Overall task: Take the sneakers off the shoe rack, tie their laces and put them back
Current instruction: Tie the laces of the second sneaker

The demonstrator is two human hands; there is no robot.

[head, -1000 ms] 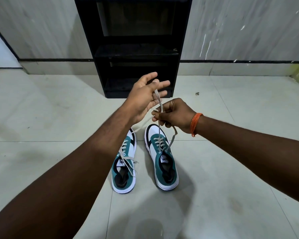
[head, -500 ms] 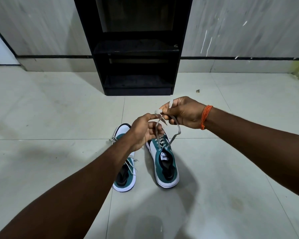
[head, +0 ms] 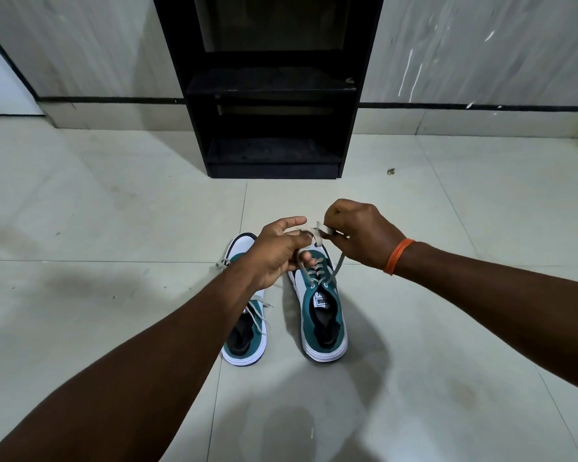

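Observation:
Two teal and white sneakers stand side by side on the tiled floor, toes towards the rack. Above the toe of the right sneaker (head: 321,315) my left hand (head: 276,253) pinches one grey lace end (head: 303,261). My right hand (head: 361,233), with an orange band on the wrist, pinches the other lace end (head: 336,271) close beside it. Both laces run taut up from the top eyelets. My left forearm covers much of the left sneaker (head: 247,338), whose laces lie loose. The black shoe rack (head: 271,88) stands against the wall, its shelves bare.
Pale floor tiles (head: 114,211) spread all around the sneakers. A grey marble-look wall (head: 464,45) with a dark stripe runs behind the rack. A small bit of debris (head: 390,172) lies on the floor to the right of the rack.
Both hands have come down from chest height to just above the right sneaker. They now hold the lace ends close together over its toe.

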